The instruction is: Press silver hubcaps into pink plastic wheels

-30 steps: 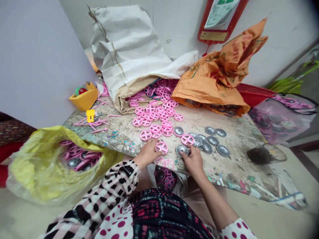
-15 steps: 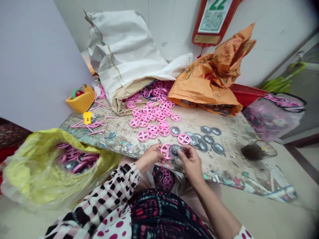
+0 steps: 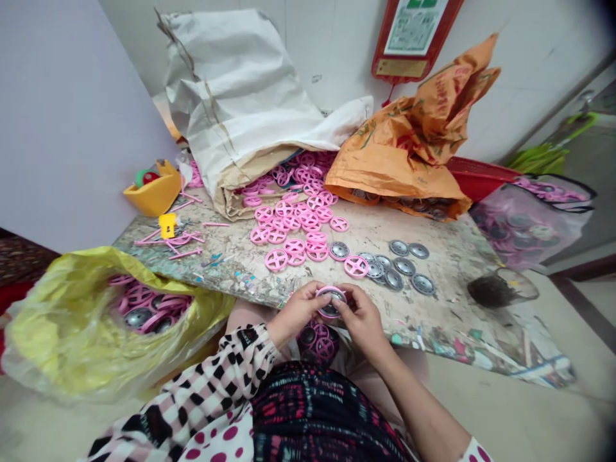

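Note:
Just off the table's near edge, both hands hold one toy wheel, a pink rim [image 3: 319, 292] with a grey hubcap [image 3: 329, 309] lying in it. My left hand [image 3: 299, 312] grips its left side, thumb on the hubcap. My right hand [image 3: 364, 319] is closed round the right side, its thumb also pressing the grey face. Whether the hubcap is fully seated I cannot tell. Beyond the hands lie loose pink rims [image 3: 276, 260] with cross spokes. Several grey hubcaps [image 3: 423, 284] are spread to their right. Below, between the knees, more pink-and-grey wheels [image 3: 323, 346] show.
A white sack [image 3: 250, 83] spills pink rims onto the worn table [image 3: 452, 256]. An orange bag [image 3: 399, 167] holds grey hubcaps. At left are a yellow bag [image 3: 62, 321] of wheels, pink sticks [image 3: 185, 253] and a yellow holder [image 3: 154, 192]. A clear cup [image 3: 522, 284] lies at right.
The pink rim and grey hubcap were held side by side, one in each hand. Now the hands have come together and the hubcap lies within the rim.

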